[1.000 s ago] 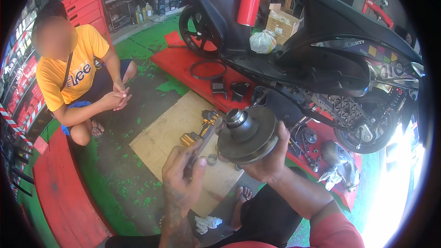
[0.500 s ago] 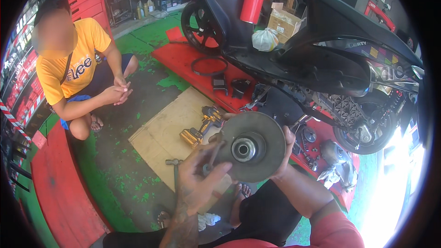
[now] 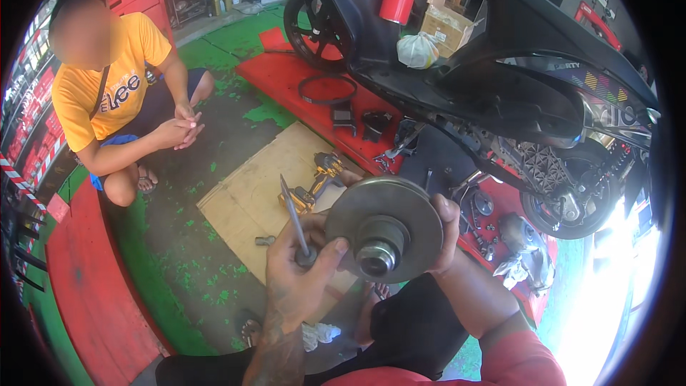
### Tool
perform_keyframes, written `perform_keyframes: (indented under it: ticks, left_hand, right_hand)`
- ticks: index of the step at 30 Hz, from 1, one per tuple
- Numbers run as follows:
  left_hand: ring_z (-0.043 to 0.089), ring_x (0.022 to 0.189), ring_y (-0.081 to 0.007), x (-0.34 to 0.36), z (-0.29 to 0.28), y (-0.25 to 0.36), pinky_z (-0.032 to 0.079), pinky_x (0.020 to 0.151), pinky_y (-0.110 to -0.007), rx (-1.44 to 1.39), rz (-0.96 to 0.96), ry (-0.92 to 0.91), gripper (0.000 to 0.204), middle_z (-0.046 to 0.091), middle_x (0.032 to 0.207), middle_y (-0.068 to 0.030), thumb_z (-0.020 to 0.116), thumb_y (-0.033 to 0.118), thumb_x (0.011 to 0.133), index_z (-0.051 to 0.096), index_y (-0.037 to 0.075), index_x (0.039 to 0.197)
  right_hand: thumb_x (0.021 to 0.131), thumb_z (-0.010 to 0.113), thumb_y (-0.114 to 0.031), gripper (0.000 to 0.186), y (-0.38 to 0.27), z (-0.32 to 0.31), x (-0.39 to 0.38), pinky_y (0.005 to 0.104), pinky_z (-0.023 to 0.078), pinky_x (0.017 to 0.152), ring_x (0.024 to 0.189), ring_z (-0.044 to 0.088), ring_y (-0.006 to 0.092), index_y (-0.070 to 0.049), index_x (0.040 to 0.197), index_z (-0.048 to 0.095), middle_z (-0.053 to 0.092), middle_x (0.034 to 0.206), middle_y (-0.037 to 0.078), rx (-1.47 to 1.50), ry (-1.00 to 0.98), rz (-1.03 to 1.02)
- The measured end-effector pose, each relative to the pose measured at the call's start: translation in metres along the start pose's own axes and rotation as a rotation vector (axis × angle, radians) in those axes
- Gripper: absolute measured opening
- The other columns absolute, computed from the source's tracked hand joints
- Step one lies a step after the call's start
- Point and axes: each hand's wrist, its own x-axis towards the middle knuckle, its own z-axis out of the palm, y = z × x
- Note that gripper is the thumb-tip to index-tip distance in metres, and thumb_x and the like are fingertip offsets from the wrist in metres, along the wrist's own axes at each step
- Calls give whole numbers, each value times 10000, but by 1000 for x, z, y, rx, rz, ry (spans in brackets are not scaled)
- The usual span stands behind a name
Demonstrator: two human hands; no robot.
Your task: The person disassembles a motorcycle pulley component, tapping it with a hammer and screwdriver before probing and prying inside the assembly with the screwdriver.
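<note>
A round grey metal pulley half (image 3: pixel 343 207) with a shiny hub sticking out of its middle is held up in front of me. My right hand (image 3: pixel 446 236) grips its right rim, thumb on the near face and fingers partly hidden behind. Closed around a pointed metal rod (image 3: pixel 294 218) with a thick round end, my left hand (image 3: pixel 304 271) is at the pulley's left edge, its thumb against the metal. The rod's tip points up and away. Beyond, a yellow and black cordless drill (image 3: pixel 318 182) lies on a cardboard sheet (image 3: pixel 246 189).
A hammer head (image 3: pixel 265 241) shows on the cardboard beside my left hand. Ahead stands a black scooter (image 3: pixel 457 100) on a red platform (image 3: pixel 271 86), with a belt (image 3: pixel 327 89) and loose parts. Another person (image 3: pixel 128 93) squats at the left, hands clasped. A white rag (image 3: pixel 320 334) lies near my feet.
The pulley half has tilted, so its hub now points lower toward me. In my left hand the rod has swung into clear view, its tip upward. The left hand has shifted slightly left.
</note>
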Motion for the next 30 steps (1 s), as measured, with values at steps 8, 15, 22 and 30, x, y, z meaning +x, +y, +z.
perform_keyframes:
  ticks: [8,15,22,30]
  left_hand:
    - [481,490,-75,-7,-4,3,359,446,-191,11,27,-163,211,606,742,-50,676,-16,907,610,-33,1107]
    - [521,533,-93,-2,1,-1,400,485,-202,-431,-219,-33,195,636,796,-75,665,51,946,608,-24,1117]
    - [424,445,-91,-1,11,-17,375,429,-223,-645,-269,41,201,629,781,-69,577,102,1000,592,-26,1155]
    - [532,624,-169,-5,6,-4,446,562,-281,-33,-108,-99,263,640,849,-102,585,109,988,554,-30,1210]
  right_hand:
    - [898,390,-757,1061,9,-12,-2,543,448,1111,1305,546,391,14,1604,213,477,1478,290,108,24,1]
    - [864,446,-797,1127,28,-15,2,563,420,1149,1345,514,429,-10,1622,171,461,1477,314,193,98,-32]
    - [866,763,-521,947,18,-7,-5,499,417,1141,1322,551,297,-13,1546,345,520,1491,189,-214,-212,50]
    - [793,742,-627,1048,44,-28,8,590,397,1142,1375,495,360,-77,1575,312,501,1477,194,-157,112,-340]
